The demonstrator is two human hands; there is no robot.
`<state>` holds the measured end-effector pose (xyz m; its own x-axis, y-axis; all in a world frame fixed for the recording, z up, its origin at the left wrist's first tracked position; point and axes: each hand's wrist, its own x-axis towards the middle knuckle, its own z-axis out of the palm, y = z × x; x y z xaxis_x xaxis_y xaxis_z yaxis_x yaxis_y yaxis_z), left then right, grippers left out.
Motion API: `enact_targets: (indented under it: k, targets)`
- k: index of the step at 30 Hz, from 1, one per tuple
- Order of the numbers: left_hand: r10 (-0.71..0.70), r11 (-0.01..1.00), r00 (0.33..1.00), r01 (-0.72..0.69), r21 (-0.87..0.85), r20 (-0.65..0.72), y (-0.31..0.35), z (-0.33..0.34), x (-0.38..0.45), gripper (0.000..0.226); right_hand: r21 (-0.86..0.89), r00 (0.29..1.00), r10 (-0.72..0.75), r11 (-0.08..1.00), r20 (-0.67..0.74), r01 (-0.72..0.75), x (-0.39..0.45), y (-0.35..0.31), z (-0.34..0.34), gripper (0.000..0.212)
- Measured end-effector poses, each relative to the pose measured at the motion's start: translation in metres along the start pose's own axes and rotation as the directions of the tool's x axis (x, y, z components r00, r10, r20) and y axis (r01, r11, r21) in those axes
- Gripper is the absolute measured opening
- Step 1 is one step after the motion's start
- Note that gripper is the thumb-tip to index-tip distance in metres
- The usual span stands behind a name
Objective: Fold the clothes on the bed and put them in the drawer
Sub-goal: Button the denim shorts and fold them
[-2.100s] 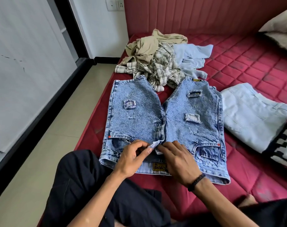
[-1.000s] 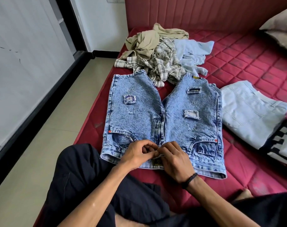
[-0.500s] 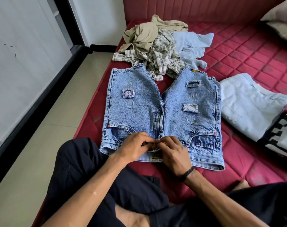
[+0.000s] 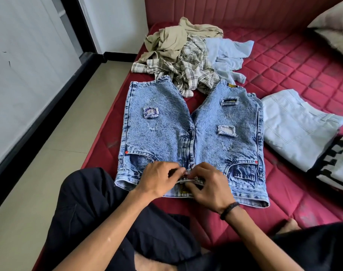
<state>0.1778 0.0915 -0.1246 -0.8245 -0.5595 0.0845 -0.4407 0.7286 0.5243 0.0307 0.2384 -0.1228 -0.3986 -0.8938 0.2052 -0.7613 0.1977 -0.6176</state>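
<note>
The denim shorts [image 4: 192,133] lie flat on the red bed [image 4: 303,71], waistband at 6 o'clock. Left hand [image 4: 159,179] and right hand [image 4: 210,187] meet there, fingers curled, apparently pinching the waistband's fly. Unfolded clothes [image 4: 188,55] lie heaped at 12 o'clock.

No legible text on shorts [image 4: 162,122]

Premises were home bedroom: bed [image 4: 295,61] with red quilted cover, padded headboard [image 4: 225,10], pillow [image 4: 335,30], loose clothes [image 4: 186,53], tiled floor [image 4: 55,153].
</note>
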Motion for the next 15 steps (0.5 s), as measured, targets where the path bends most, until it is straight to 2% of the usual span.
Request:
enact_targets:
  k: [2, 3, 5, 6, 8, 10, 13, 15]
  targets:
    - [-0.081, 0.974, 0.991, 0.103, -0.203, 0.11, -0.004, -0.009, 0.01, 0.044, 0.12, 0.984, 0.175, 0.977, 0.023, -0.176, 0.002, 0.001, -0.008, 0.035]
    - [-0.103, 0.954, 0.988, 0.131, -0.268, 0.117, -0.006, -0.012, 0.019, 0.041, 0.15, 0.966, 0.253, 0.955, 0.051, -0.257, 0.006, 0.004, -0.01, 0.032]
    - [-0.107, 0.963, 0.994, 0.106, -0.247, 0.011, -0.007, -0.013, 0.053, 0.03, 0.175, 0.932, 0.36, 0.916, 0.041, -0.361, 0.024, 0.012, -0.016, 0.008]
    - [-0.104, 0.973, 0.994, 0.096, -0.211, -0.03, -0.006, -0.013, 0.074, 0.023, 0.151, 0.925, 0.379, 0.914, 0.013, -0.377, 0.036, 0.016, -0.016, 0.011]
    - [-0.127, 0.975, 0.992, 0.124, -0.183, -0.002, -0.004, -0.01, 0.111, 0.019, 0.013, 0.929, 0.368, 0.93, -0.037, -0.368, 0.064, 0.019, -0.014, 0.015]
    - [-0.215, 0.956, 0.973, 0.227, -0.185, 0.085, -0.007, -0.002, 0.134, 0.021, -0.123, 0.942, 0.331, 0.934, -0.049, -0.335, 0.087, 0.016, -0.008, 0.014]
    - [-0.407, 0.872, 0.907, 0.42, -0.252, 0.105, -0.019, 0.008, 0.149, 0.03, -0.095, 0.96, 0.278, 0.956, -0.024, -0.279, 0.107, 0.021, -0.001, 0.015]
    - [-0.47, 0.832, 0.872, 0.489, -0.261, 0.135, -0.025, 0.011, 0.155, 0.036, -0.014, 0.966, 0.257, 0.966, 0.004, -0.257, 0.111, 0.029, -0.004, 0.012]
